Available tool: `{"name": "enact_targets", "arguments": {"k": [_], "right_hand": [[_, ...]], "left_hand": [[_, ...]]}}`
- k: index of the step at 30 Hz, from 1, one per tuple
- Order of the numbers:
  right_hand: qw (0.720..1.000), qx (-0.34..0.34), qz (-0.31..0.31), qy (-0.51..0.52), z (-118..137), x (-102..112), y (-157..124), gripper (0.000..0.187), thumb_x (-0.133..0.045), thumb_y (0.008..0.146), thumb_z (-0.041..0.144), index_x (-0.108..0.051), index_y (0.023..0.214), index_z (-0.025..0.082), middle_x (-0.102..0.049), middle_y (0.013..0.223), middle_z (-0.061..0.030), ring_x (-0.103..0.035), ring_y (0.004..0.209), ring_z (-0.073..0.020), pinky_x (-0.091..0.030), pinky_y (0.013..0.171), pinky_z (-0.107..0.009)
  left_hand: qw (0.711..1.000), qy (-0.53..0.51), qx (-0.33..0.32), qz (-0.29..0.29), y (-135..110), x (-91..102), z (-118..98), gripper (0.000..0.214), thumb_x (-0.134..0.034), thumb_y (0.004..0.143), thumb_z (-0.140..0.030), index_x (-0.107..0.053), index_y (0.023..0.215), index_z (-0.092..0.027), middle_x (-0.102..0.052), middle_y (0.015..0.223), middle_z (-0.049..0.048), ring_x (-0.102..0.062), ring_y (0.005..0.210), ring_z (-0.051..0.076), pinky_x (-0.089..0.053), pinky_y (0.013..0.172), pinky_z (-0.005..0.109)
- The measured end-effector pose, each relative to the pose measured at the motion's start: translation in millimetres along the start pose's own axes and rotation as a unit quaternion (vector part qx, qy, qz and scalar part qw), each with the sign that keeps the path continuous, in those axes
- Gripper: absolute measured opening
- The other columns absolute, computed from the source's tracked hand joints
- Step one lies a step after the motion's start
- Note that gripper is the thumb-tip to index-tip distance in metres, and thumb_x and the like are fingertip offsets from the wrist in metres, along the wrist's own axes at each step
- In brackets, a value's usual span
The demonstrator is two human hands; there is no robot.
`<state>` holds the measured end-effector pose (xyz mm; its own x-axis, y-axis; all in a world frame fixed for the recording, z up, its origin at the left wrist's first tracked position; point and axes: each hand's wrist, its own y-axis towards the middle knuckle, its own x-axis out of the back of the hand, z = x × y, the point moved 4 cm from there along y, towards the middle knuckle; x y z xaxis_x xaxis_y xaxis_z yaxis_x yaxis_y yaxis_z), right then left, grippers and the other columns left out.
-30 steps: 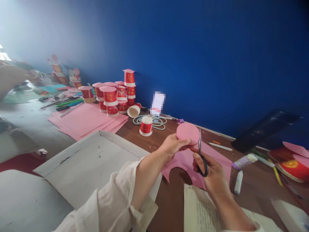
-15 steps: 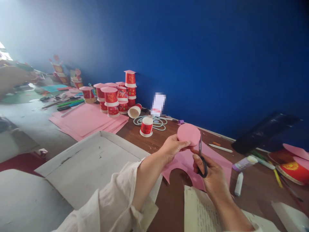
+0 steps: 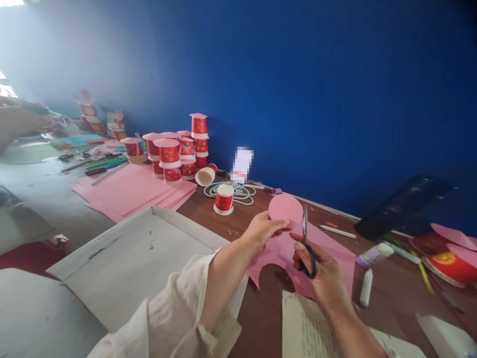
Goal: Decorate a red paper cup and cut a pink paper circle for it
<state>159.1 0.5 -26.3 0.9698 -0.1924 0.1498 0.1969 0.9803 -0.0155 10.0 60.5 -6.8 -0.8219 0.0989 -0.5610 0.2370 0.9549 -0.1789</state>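
Note:
A round pink paper disc [image 3: 285,211] is pinched at its lower edge by my left hand [image 3: 265,229]. My right hand [image 3: 323,268] is closed on the black handles of a pair of scissors [image 3: 305,223], whose blades point up along the disc's right edge. Whether the blades touch the paper is hard to see. Beneath both hands lies a pink sheet [image 3: 330,248] with a curved piece cut out of its near side. Just below it is a printed page [image 3: 303,325], partly covered by my right forearm.
Red paper cups [image 3: 170,155] topped with pink discs stand stacked at the back left, beside pink sheets [image 3: 122,189]. A single cup [image 3: 224,200] stands upside down near a coiled cord [image 3: 244,194]. Right: glue stick [image 3: 374,254], white marker [image 3: 366,288]. Left: white box lid [image 3: 130,268], another person's hand [image 3: 22,122].
The scissors have shifted slightly off the disc's right edge, and their blades now appear a little apart from it. The whole view has moved slightly; my left hand still grips the disc.

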Motion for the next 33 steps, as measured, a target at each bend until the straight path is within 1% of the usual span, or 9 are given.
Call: {"name": "enact_targets", "arguments": {"k": [10, 18, 25, 29, 33], "right_hand": [[1.0, -0.002, 0.008, -0.024, -2.4, 1.2, 1.2, 0.075, -0.076, 0.065, 0.068, -0.074, 0.119, 0.015, -0.061, 0.065, -0.0016, -0.056, 0.061, -0.0154, -0.045, 0.056, -0.028], [1.0, -0.002, 0.007, -0.025, 3.7, -0.2, -0.9, 0.075, -0.076, 0.066, 0.069, -0.074, 0.117, 0.014, -0.06, 0.065, -0.0022, -0.054, 0.06, -0.0156, -0.045, 0.056, -0.029], [0.999, 0.005, 0.014, -0.045, 4.5, 0.4, -0.6, 0.076, -0.074, 0.066, 0.07, -0.074, 0.117, 0.014, -0.059, 0.063, -0.0015, -0.054, 0.058, -0.015, -0.044, 0.054, -0.029], [0.998, 0.005, 0.009, -0.055, 2.6, 0.7, 0.6, 0.074, -0.073, 0.068, 0.07, -0.074, 0.118, 0.015, -0.059, 0.062, -0.0008, -0.053, 0.058, -0.0148, -0.044, 0.054, -0.028], [0.999, 0.01, 0.009, -0.051, 1.5, 0.8, 0.9, 0.074, -0.073, 0.068, 0.069, -0.074, 0.118, 0.014, -0.059, 0.063, -0.0011, -0.054, 0.059, -0.0149, -0.044, 0.055, -0.028]], "left_hand": [[1.0, -0.012, -0.005, 0.003, 0.3, 0.5, 2.9, 0.036, -0.088, 0.06, -0.023, -0.07, 0.088, -0.011, -0.073, 0.083, 0.0078, -0.068, 0.075, 0.014, -0.049, 0.083, 0.03], [1.0, -0.014, -0.007, 0.003, -2.7, -1.5, 2.3, 0.042, -0.091, 0.056, -0.026, -0.072, 0.089, -0.009, -0.073, 0.085, 0.0103, -0.068, 0.075, 0.015, -0.051, 0.084, 0.031], [1.0, -0.003, -0.016, 0.007, -4.7, -2.3, 1.2, 0.037, -0.089, 0.058, -0.025, -0.072, 0.087, -0.009, -0.074, 0.084, 0.0099, -0.067, 0.076, 0.015, -0.051, 0.084, 0.031], [1.0, -0.008, -0.014, 0.008, -2.9, -1.8, 2.8, 0.039, -0.089, 0.057, -0.024, -0.073, 0.09, -0.009, -0.074, 0.085, 0.01, -0.068, 0.077, 0.015, -0.051, 0.084, 0.031], [1.0, -0.017, -0.016, 0.016, -1.3, -1.5, 3.4, 0.044, -0.091, 0.055, -0.027, -0.072, 0.09, -0.008, -0.074, 0.085, 0.0106, -0.068, 0.076, 0.015, -0.051, 0.084, 0.031]]}}
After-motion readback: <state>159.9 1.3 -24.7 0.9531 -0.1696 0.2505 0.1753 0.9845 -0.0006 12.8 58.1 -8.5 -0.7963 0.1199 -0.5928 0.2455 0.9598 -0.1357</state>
